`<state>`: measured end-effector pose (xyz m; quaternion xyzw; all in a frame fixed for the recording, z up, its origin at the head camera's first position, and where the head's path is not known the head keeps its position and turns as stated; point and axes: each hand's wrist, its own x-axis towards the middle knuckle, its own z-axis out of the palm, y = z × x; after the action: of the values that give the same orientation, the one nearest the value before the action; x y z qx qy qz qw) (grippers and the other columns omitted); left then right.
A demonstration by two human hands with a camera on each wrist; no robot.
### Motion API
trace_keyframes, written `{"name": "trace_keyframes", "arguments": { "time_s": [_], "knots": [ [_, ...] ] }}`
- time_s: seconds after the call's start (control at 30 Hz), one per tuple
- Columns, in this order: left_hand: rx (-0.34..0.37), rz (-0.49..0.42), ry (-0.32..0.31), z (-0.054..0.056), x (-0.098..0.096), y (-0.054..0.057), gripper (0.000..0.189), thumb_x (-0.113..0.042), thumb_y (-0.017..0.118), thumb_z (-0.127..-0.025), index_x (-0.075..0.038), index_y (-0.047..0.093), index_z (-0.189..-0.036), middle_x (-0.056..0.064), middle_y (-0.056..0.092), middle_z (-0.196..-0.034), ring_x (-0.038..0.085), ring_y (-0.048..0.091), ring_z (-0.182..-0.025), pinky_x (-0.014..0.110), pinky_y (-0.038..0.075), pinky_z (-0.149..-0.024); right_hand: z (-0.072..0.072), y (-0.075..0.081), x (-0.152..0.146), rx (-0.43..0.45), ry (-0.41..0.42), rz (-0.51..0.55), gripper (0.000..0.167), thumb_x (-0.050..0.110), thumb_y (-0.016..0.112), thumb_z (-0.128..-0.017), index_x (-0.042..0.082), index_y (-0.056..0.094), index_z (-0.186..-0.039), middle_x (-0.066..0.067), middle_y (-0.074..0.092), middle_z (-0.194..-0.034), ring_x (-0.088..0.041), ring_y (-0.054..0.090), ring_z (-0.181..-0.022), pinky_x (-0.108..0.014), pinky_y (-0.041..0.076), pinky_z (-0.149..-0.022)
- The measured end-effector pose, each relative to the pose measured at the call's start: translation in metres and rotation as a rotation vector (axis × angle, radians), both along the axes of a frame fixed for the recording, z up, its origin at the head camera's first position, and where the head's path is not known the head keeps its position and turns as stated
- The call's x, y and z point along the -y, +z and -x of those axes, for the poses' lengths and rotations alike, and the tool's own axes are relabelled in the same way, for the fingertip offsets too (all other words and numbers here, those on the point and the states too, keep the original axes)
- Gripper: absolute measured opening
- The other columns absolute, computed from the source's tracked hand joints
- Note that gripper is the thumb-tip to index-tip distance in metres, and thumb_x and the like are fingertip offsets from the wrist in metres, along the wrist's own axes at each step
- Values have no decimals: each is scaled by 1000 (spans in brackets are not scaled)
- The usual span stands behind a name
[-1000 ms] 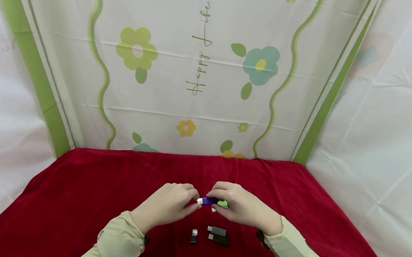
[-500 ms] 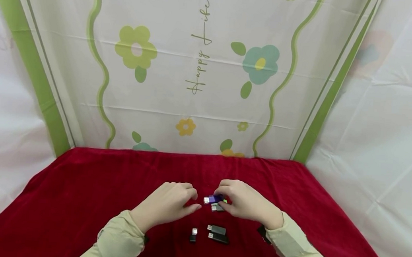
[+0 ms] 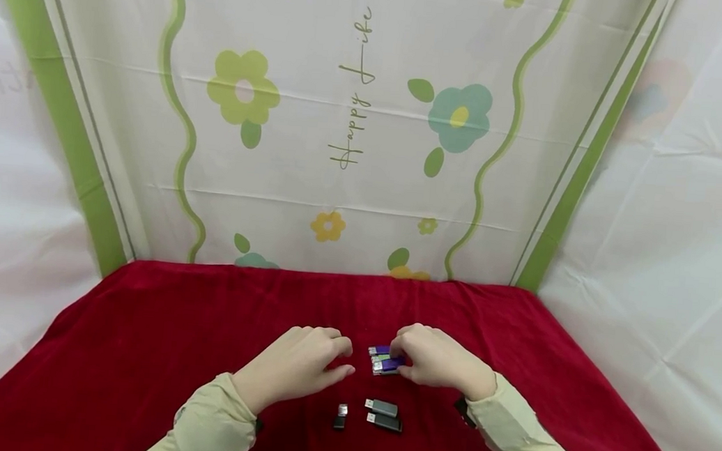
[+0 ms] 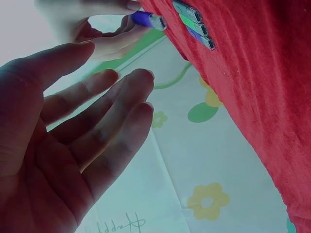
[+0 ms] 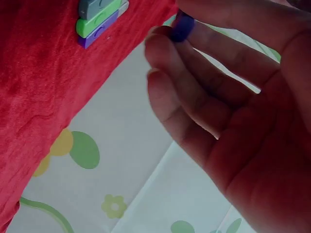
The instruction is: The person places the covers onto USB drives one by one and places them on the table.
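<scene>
The right hand pinches a purple memory stick between thumb and fingers, above the red cloth. Near it, grey, green and second purple sticks lie side by side. The left hand, at the held stick's 9 o'clock, is loosely curved, thumb apart from fingertips. Toward 6 o'clock lie a slate stick and black stick; a short stick sits at their 9 o'clock.

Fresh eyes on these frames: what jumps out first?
The red cloth across the lower part of the head view, below a white flowered backdrop. Then the right hand, pinching a purple USB stick near a row of three others. Opposite it, the left hand holds nothing.
</scene>
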<state>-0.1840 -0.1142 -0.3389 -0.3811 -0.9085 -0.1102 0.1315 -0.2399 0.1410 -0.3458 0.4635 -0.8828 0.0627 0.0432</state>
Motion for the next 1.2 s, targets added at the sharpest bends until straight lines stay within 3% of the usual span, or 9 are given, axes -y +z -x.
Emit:
{"name": "trace_keyframes", "arguments": {
  "time_s": [0.27, 0.57, 1.2],
  "knots": [
    [-1, 25, 9, 1, -1, -3, 17, -29, 75, -88, -14, 72, -95, -3, 65, -82, 1, 46, -53, 17, 41, -50, 4, -11, 0, 24, -21, -56, 10, 9, 79, -77, 10, 74, -86, 6, 63, -83, -6, 52, -70, -26, 49, -63],
    [12, 26, -4, 1, -2, -5, 15, -27, 74, -88, -13, 71, -93, -3, 64, -80, 1, 47, -53, 18, 42, -49, 7, -23, 2, -2, -15, -90, 12, 11, 81, -74, 16, 70, -77, 11, 57, -74, -4, 49, -63, -24, 46, -57],
    [14, 28, -13, 1, -3, -6, 14, -27, 74, -88, -14, 70, -87, -5, 60, -74, 2, 42, -50, 17, 38, -46, 0, -21, 6, -73, 3, -73, 14, 6, 82, -71, 13, 70, -74, 8, 51, -71, -6, 48, -58, -23, 43, -51]
  ]
}}
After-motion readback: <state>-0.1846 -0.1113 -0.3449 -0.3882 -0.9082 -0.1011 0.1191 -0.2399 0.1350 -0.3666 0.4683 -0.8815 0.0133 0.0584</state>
